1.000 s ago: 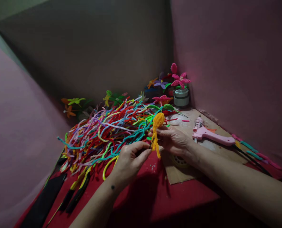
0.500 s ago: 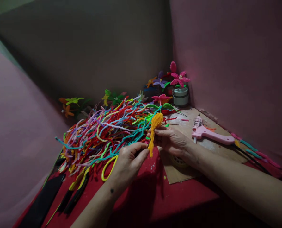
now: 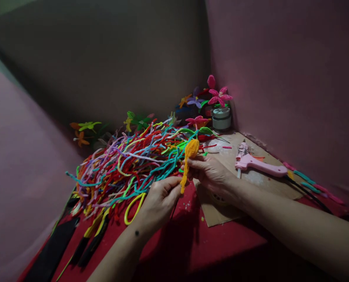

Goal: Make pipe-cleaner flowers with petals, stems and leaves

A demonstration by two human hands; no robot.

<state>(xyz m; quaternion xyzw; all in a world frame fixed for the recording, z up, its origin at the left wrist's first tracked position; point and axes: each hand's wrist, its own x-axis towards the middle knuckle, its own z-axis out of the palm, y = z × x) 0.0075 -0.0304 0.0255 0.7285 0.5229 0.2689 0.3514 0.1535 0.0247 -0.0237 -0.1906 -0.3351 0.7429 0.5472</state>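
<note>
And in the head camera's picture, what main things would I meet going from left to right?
Black strip, yellow-and-black tool handles, left hand, orange fuzzy piece, right hand, pink glue gun, loose teal stick.

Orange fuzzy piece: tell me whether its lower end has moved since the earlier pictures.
Yes. The lower end of the orange fuzzy piece has swung left, away from the cardboard.

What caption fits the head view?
Left hand and right hand hold an orange pipe-cleaner bud beside a multicolored pipe-cleaner pile; pink glue gun on cardboard.
</note>
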